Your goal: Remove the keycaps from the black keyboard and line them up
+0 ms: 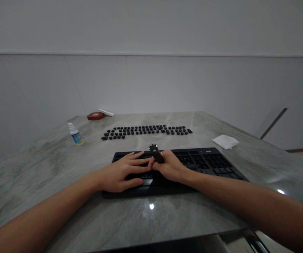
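Note:
A black keyboard (193, 159) lies in front of me, tilted slightly in the view. My left hand (126, 172) rests flat on its left part with the fingers spread. Wrapped round a short dark tool (156, 153) with a bit of shiny metal, my right hand (171, 167) is closed over the keyboard's middle. The tool's working end is hidden under that hand, so its kind is unclear. Fingertips of both hands meet near the tool. Beyond the keyboard, loose black keycaps (141, 130) lie in rows.
On the grey marbled table (109, 218), a small spray bottle (76, 135) with a blue label stands at the left. A reddish-brown case (95, 116) and a white flat piece (106, 112) lie at the back. To the right is a folded white cloth (225, 141). A wall rises behind.

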Demonstrator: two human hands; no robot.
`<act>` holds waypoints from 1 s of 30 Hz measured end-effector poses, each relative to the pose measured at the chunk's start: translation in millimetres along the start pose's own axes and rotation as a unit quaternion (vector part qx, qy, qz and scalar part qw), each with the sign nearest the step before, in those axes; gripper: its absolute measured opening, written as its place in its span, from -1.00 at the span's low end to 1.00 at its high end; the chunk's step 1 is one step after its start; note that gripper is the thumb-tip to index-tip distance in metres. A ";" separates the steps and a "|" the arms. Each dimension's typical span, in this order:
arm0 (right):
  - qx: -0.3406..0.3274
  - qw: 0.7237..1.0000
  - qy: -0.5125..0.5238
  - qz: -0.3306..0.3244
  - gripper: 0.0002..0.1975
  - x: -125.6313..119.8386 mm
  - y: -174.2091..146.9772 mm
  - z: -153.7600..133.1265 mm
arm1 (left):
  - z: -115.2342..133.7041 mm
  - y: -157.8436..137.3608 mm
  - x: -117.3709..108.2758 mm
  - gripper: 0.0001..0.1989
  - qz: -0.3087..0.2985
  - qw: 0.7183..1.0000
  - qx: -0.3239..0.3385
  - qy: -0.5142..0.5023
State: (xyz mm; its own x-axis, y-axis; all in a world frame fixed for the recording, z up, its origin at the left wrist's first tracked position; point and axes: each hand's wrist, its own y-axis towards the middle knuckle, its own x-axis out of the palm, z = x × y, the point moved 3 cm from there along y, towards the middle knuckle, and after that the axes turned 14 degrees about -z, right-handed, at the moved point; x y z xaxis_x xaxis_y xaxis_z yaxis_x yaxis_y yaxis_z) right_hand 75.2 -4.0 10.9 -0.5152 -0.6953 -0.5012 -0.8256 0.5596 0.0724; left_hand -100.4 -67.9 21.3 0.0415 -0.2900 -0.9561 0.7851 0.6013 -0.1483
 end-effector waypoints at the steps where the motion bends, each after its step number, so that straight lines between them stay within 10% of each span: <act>1: 0.000 1.000 0.002 -0.002 -0.75 0.2 0.0 -0.2 | 0.2 -0.1 -0.1 -0.47 -0.002 1.000 -0.002 -0.003; 30: 0.035 0.999 -0.020 -0.018 -0.79 -1.7 1.9 -2.9 | 3.3 -0.5 -3.7 -0.63 0.089 0.994 -0.001 -0.068</act>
State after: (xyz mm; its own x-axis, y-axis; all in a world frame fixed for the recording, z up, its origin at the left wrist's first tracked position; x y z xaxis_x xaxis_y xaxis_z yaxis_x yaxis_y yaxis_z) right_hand 73.9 -3.0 14.4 -0.4750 -0.6981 -0.5358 -0.8248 0.5654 -0.0054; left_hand -98.9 -69.6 25.8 0.2637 -0.2769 -0.9240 0.7570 0.6531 0.0204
